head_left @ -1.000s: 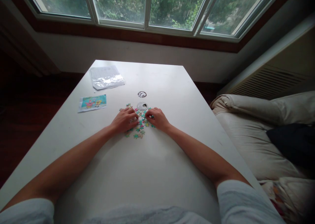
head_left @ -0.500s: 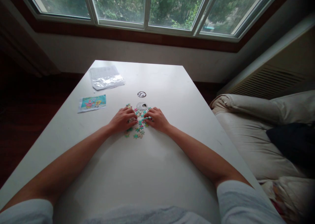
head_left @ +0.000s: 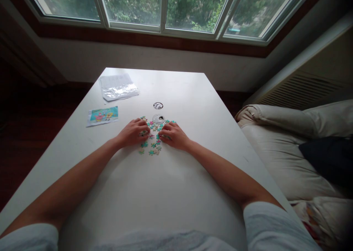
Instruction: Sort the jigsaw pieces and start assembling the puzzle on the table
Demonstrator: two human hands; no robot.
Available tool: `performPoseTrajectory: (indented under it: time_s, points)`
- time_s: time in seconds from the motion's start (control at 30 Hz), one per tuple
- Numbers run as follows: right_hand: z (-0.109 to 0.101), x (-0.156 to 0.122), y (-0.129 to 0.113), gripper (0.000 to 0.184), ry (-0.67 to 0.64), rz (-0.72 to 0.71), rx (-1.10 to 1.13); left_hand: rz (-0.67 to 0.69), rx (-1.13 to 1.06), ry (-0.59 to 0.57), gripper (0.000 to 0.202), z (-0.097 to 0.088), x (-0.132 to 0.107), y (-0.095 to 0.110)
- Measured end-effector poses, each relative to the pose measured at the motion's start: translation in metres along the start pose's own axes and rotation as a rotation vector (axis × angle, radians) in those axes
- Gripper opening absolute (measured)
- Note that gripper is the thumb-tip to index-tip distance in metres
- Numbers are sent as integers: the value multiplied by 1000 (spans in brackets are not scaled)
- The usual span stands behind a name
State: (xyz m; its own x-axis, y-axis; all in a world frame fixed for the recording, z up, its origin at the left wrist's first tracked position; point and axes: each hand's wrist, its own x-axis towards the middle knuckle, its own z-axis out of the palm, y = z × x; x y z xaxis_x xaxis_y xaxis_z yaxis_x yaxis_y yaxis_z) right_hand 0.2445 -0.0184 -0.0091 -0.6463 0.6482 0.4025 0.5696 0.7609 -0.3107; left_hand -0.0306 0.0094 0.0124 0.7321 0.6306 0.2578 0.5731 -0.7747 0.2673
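Several small colourful jigsaw pieces (head_left: 153, 143) lie scattered in the middle of a white table (head_left: 165, 192). My left hand (head_left: 132, 132) rests palm down on the left side of the pile, fingers curled over some pieces. My right hand (head_left: 173, 135) lies on the right side of the pile, fingers bent with the tips on pieces. Whether either hand pinches a piece is hidden under the fingers. A small round clear container (head_left: 158, 119) stands just beyond the pile, with a round lid (head_left: 158, 105) behind it.
A picture card with cartoon figures (head_left: 103, 115) lies to the left. A crumpled clear plastic bag (head_left: 118, 86) lies at the far left of the table. A pale sofa (head_left: 292, 159) with a dark cushion (head_left: 328, 159) stands to the right. Windows run along the back.
Both hands have slid slightly toward me and leftward across the pile, dragging some pieces along. The pieces between them are spread a little more.
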Motion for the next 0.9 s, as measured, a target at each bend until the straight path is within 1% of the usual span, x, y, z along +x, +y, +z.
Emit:
performPoseTrajectory:
  time_s: [0.1,0.17,0.27,0.47,0.57,0.67,0.83,0.9]
  points:
    - [-2,-1,-1,19,3,-1,11,15,4,-7,16,0,0,0]
    - [-3,-1,-1,19,-9,-27,15,32,12,2,19,1,1,0]
    - [-6,-1,-4,18,-45,-95,24,65,24,3,23,1,1,-1]
    - [-12,0,-14,15,-146,-217,61,84,46,-13,19,-6,-1,-4]
    - [-12,0,-16,13,-174,-232,50,71,47,-21,18,-12,-1,-4]
    - [-11,0,-15,10,-172,-234,33,54,47,-33,16,-15,-1,-5]
    - [-10,0,-16,7,-157,-221,-10,70,62,-42,20,-12,-2,-7]
    - [-11,0,-18,7,-152,-218,-25,75,85,-27,23,-9,-1,-5]
